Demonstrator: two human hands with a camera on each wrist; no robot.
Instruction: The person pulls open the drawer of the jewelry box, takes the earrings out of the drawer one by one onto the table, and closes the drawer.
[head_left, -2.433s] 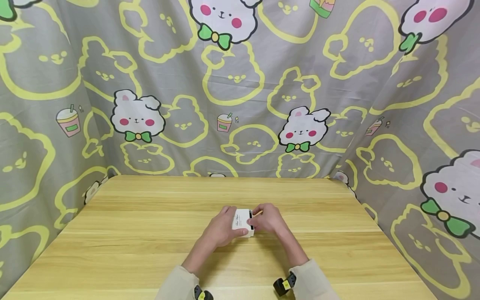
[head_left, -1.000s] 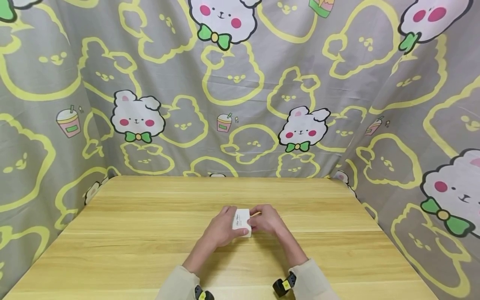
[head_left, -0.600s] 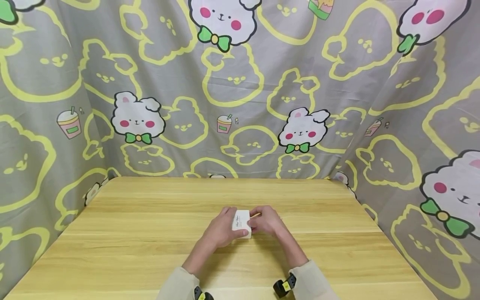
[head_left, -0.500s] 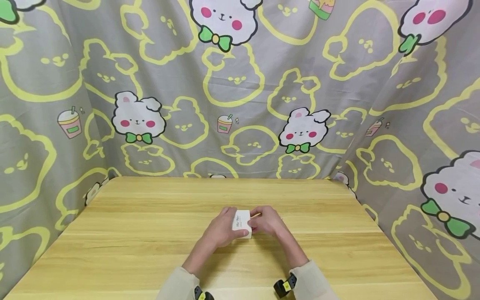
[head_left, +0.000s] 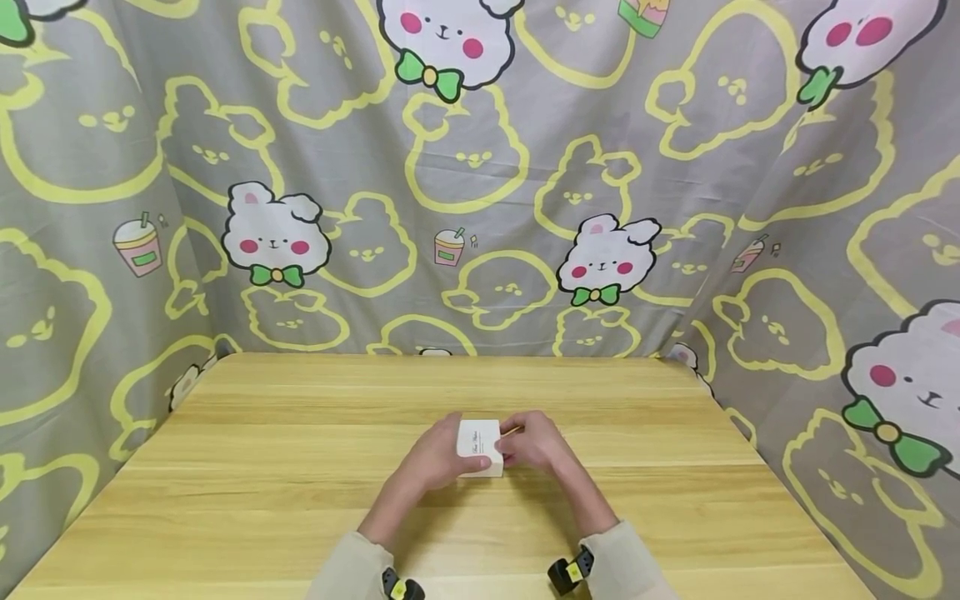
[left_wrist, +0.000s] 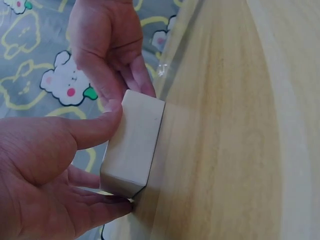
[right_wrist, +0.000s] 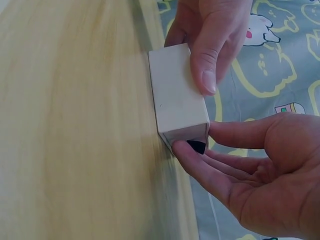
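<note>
A small white cardboard box (head_left: 480,433) with a line of dark script on its upper face sits mid-table. My left hand (head_left: 435,454) holds it from the left, thumb along the near side and fingers around the far side. At the other end, my right hand (head_left: 534,440) grips the box with thumb and fingers. In the right wrist view, a black piece (right_wrist: 197,146) shows at the box's right end beside my index finger; its kind is unclear. The left wrist view has the box's long plain side (left_wrist: 135,140) between both hands.
The box stands on a light wood-grain table (head_left: 300,408). A grey curtain (head_left: 495,325) printed with rabbits and yellow outlines surrounds its back and sides. Each wrist carries a black-and-yellow camera band, such as the right one (head_left: 572,572).
The dark opening and raised edge at the box's right end, seen earlier, no longer show from the head. My left hand has just slid a little left along the box, uncovering more of its top.
</note>
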